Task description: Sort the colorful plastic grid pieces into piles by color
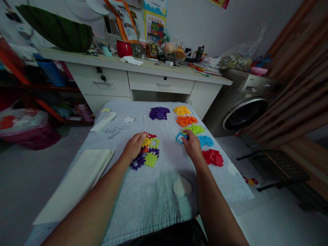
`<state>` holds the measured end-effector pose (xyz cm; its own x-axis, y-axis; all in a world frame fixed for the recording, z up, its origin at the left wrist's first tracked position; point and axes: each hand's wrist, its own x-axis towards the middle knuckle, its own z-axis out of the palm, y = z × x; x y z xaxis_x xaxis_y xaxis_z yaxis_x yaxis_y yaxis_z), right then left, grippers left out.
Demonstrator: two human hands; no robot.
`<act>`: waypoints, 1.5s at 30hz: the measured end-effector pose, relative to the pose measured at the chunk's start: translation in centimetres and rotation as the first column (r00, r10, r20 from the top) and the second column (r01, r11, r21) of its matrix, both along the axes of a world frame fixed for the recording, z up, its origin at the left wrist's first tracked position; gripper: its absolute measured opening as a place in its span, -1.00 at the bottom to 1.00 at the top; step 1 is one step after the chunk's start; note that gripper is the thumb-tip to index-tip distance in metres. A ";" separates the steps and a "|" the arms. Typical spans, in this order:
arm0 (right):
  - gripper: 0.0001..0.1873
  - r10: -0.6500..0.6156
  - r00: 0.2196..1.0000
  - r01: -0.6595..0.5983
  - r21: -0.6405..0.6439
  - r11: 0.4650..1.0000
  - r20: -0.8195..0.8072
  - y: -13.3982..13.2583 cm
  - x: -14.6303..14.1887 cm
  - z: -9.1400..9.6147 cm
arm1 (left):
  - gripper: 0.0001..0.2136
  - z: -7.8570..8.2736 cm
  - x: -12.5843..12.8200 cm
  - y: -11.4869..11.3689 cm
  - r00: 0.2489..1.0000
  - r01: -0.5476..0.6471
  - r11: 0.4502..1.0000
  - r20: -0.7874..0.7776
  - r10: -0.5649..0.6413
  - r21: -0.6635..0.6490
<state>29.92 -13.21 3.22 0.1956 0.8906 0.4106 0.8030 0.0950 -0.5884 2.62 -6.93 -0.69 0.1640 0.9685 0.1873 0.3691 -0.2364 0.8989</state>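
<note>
My right hand (192, 145) is closed on a light blue notched building piece (181, 137), a square frame with an open middle, held above the cloth. My left hand (133, 147) grips the left side of a joined cluster of notched pieces in red, yellow, orange, purple and green; its lower part shows a green piece (150, 159) and a purple piece (137, 161). Beside my right hand lie piles of loose pieces: yellow (182, 110), orange (186, 120), green (196, 128), blue (205, 140) and red (213, 157). A purple pile (159, 113) sits farther back.
A pale cloth (159, 191) covers the table. At its left are a white oblong box (104, 123) and a folded cream cloth (74, 184). Behind stands a white cluttered desk (159, 82); a washing machine (243, 102) is at right, a stool (279, 164) nearer.
</note>
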 end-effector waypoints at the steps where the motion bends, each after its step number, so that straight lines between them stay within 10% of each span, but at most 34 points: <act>1: -0.69 -0.035 0.999 0.035 -0.020 0.999 0.009 0.0 1.1 0.1 | -0.48 0.0 0.0 0.0 1.000 0.004 1.000 -0.006 -0.004 0.000; 11: -0.63 -0.364 0.928 0.359 0.073 0.931 0.081 -0.8 7.7 0.4 | -0.51 -0.3 0.0 0.4 0.997 0.012 0.999 -0.076 -0.009 0.038; 26: -0.60 -0.549 0.823 0.551 0.026 0.834 0.146 -0.6 7.9 0.2 | -0.53 0.3 0.1 -0.1 0.999 0.004 0.999 -0.048 -0.001 0.051; 34: -0.76 0.043 0.995 -0.050 0.076 0.996 0.092 0.3 -0.4 0.0 | -0.49 -0.3 -0.1 0.3 0.997 -0.013 1.000 0.076 0.012 0.011; 39: -0.70 0.469 0.872 -0.457 -0.109 0.883 0.141 -0.6 -6.2 -0.6 | -0.43 1.0 0.0 -0.3 0.974 -0.062 0.998 0.217 0.062 -0.007; 45: -0.32 0.640 0.743 -0.596 -0.241 0.766 0.198 -1.0 -8.4 -1.2 | -0.40 1.1 -0.1 -0.3 0.936 -0.037 0.998 0.347 0.053 -0.053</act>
<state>21.51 -14.22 2.00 -0.5109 0.8324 0.2147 0.7195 0.5507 -0.4231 2.48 -7.20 0.36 0.0525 0.9821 0.1808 0.0407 -0.1830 0.9823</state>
